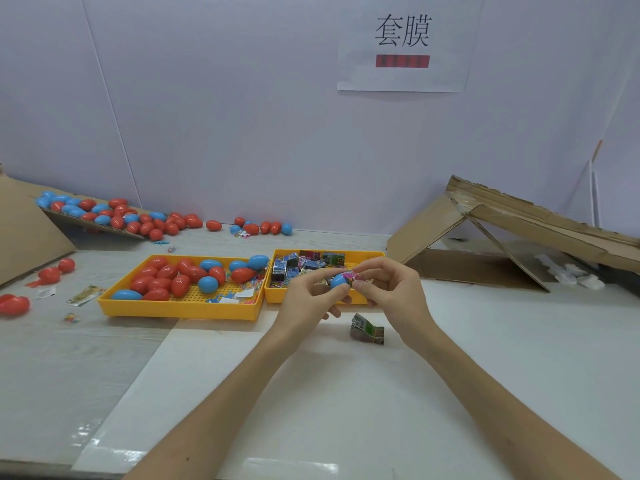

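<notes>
At the centre, the left fingers curl round one end of a blue egg. The right fingers pinch a printed film sleeve at the egg's other end. Neither set is spread; both are closed on what they hold.

We read the egg's long axis as running roughly from the left hand toward the right hand, so the sleeve should travel leftward along it. The right hand is nearer the sleeve and the left only steadies.

The egg is smooth, hard, glossy plastic. The sleeve is thin, crinkled and busy with print (likely to snag at the widest girth, we judge).

The pair is held in the air just in front of the right yellow tray, which holds folded sleeves. Beside it, the left yellow tray holds red and blue eggs on a perforated floor. A crumpled spare sleeve lies on the pale worktop just below the hands.
</notes>
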Demonstrator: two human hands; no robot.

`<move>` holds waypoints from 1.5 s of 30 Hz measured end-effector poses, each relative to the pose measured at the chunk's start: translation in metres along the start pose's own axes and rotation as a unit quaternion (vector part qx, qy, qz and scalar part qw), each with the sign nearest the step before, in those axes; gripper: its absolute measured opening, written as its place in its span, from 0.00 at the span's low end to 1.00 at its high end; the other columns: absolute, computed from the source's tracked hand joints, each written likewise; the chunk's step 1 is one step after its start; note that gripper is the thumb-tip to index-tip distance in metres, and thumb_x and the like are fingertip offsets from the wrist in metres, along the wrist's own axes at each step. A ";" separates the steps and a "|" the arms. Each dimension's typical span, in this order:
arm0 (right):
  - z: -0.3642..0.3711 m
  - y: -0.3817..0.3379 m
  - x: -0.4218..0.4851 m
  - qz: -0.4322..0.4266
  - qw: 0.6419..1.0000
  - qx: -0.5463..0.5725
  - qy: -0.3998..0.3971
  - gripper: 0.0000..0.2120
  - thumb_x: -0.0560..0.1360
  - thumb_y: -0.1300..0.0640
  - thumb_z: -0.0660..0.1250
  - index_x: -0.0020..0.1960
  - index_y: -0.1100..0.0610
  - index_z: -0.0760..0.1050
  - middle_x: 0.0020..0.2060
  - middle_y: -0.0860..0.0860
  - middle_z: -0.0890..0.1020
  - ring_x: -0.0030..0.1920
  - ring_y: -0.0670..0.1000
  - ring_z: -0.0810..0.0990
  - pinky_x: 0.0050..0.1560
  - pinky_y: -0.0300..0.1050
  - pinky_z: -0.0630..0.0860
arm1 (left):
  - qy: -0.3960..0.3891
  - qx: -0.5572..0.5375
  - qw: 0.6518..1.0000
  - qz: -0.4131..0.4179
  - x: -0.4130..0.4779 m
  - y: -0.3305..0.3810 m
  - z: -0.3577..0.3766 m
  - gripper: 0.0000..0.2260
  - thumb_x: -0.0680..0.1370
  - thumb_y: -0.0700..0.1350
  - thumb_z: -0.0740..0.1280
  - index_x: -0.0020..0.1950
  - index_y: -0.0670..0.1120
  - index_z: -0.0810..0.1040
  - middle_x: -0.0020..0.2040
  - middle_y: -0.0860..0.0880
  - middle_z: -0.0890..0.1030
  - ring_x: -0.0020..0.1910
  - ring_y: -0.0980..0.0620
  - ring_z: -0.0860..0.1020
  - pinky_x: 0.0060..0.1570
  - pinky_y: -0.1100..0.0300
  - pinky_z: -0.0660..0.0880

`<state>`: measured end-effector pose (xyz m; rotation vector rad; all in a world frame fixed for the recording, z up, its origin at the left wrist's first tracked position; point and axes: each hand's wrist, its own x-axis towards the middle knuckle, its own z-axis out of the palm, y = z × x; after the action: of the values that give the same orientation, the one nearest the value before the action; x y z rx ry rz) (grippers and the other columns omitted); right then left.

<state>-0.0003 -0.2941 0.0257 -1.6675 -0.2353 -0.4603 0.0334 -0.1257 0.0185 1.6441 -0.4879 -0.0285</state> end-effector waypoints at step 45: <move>-0.008 0.002 0.006 0.059 0.992 0.109 -0.021 0.09 0.77 0.69 0.69 0.50 0.57 0.81 0.35 0.49 0.83 0.29 0.47 0.74 0.33 0.37 0.74 | 0.012 0.039 0.997 0.069 0.004 -0.007 0.000 0.11 0.82 0.43 0.67 0.61 0.58 0.77 0.42 0.52 0.87 0.33 0.57 0.81 0.35 0.67 0.75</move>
<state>0.0049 -0.3029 0.0277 -1.4696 -0.2077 -0.2998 0.0390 -0.1267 0.0133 1.6814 -0.5887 0.1141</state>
